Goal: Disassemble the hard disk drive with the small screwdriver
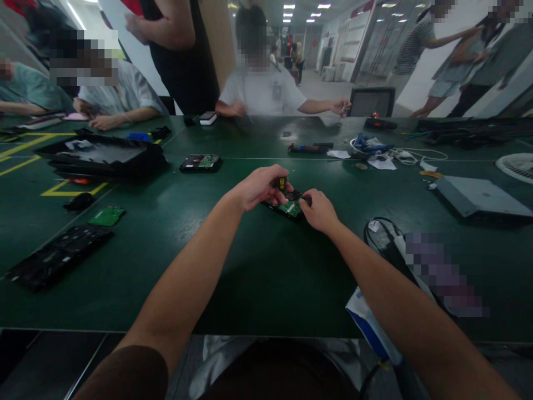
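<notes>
A small black device with a green circuit board (290, 208) lies on the green table in front of me. My left hand (265, 188) is closed over its far left part, gripping a screwdriver with a black-and-yellow handle (282, 183). The tool's tip is hidden by my fingers. At the device's right edge my right hand (320, 210) is closed, thumb and fingers pinching the rim. A dark round part (293, 195) shows on the device between my two hands.
On the left are a black tray stack (104, 153), a loose green board (106, 216) and a black panel (58, 255). Another opened device (200, 163) lies beyond my left hand. To the right sit a grey metal box (483, 197) and a cable (366, 230). A person (262, 89) sits opposite.
</notes>
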### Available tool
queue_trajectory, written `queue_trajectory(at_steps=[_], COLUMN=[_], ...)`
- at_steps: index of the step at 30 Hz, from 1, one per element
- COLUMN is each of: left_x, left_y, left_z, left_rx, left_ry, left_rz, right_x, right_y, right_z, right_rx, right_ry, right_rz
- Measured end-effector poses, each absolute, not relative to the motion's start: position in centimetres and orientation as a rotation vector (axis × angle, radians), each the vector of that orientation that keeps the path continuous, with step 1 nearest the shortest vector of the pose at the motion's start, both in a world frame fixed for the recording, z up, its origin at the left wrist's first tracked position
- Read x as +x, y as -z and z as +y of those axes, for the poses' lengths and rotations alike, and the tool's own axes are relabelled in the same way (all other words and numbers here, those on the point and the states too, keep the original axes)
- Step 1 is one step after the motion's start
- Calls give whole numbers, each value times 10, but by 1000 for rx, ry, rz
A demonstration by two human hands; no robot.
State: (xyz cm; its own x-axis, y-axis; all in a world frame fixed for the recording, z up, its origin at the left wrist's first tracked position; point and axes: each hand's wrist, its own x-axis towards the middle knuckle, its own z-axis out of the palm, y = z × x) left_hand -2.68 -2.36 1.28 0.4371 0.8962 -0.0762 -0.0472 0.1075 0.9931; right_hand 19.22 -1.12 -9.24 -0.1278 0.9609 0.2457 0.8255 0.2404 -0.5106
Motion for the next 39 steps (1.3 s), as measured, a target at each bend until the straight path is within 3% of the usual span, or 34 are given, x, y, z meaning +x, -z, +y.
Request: queue_trajectory(at_steps=[39], left_x=[-25], left_y=[-12], left_z=[-20], left_rx=[1229], left_ry=[-919], left_rz=[938], right_x=[192], right_y=[94], right_z=[-10], right_rx=[-1624], right_ry=[-334], right_rz=[-2000])
